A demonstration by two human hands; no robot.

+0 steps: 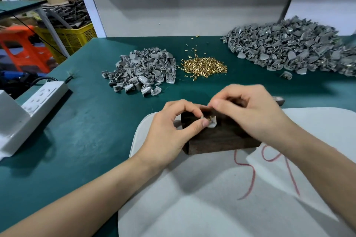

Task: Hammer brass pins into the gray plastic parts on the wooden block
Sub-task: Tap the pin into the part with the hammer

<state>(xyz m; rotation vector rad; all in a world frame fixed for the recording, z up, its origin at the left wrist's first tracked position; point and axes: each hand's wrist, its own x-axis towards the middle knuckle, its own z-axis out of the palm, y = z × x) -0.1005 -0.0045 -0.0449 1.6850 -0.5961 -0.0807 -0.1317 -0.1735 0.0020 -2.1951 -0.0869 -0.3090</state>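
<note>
A dark wooden block [221,140] sits on a white sheet near me. On its top lies one gray plastic part [212,123] with brass pins [209,118] in it. My left hand [173,129] pinches the part's left edge between thumb and forefinger. My right hand [248,113] hovers over the block with curled fingers, its fingertips at the pins; whether it pinches a pin is blurred. A metal object [278,100], perhaps the hammer, peeks out behind my right hand.
On the green table [86,121] lie a small heap of gray parts [142,71], a heap of loose brass pins [205,65] and a large heap of gray parts [289,48]. A white power strip [42,96] lies at the left edge.
</note>
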